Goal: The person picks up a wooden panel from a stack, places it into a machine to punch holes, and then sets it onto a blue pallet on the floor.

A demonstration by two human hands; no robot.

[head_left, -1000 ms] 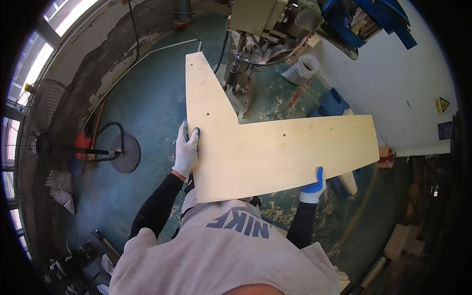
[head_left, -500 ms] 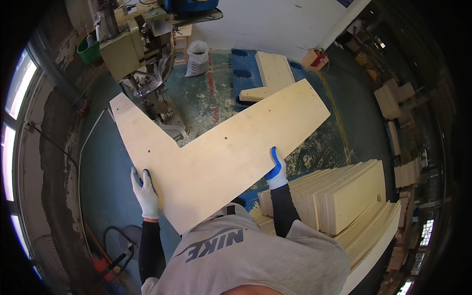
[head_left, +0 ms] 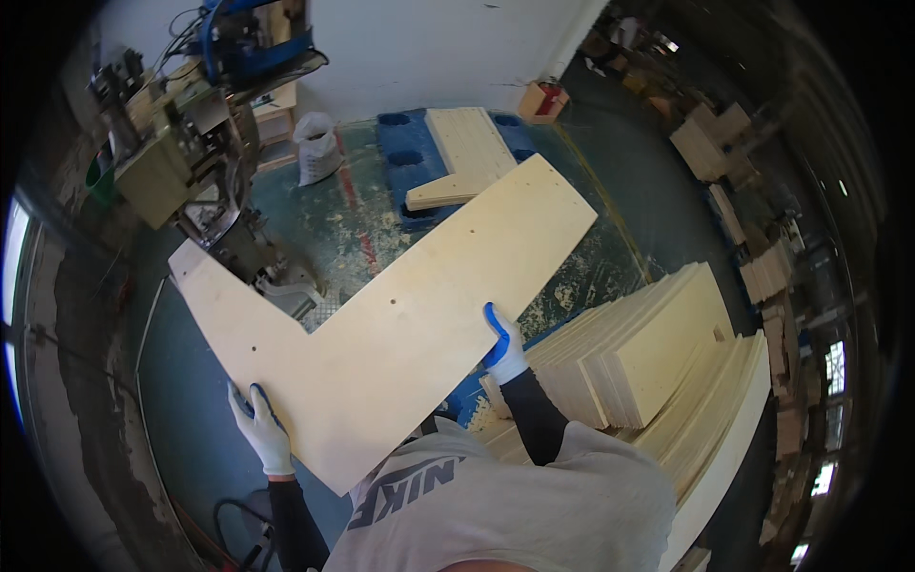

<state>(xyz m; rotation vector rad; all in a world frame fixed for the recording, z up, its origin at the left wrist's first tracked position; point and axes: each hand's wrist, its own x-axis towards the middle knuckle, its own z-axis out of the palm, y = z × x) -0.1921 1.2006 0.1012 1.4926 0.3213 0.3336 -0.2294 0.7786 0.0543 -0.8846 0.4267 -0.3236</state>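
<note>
The pale, L-shaped wooden panel point(head_left: 381, 357) spans the space between both sets of fingers. It looks stiff, moderately light and smooth enough to slide, so opposite edges seem the best hold. The left hand point(head_left: 259, 431) straddles one edge; the right hand point(head_left: 504, 345) grips another, thumb on top, other fingers hidden. Beside the right fingers sit layered, straw-coloured boards point(head_left: 658, 353); beyond the left, a metal machine point(head_left: 157, 176).

The left hand point(head_left: 259, 434) grips the left edge of a pale, angled wooden panel point(head_left: 381, 357); the right hand point(head_left: 505, 351), blue-palmed, holds its near edge. Beyond lie similar boards point(head_left: 469, 143) on a blue pallet point(head_left: 400, 141). A machine point(head_left: 181, 157) stands upper left. The dim right side seemingly shows wood piles point(head_left: 710, 143).
</note>
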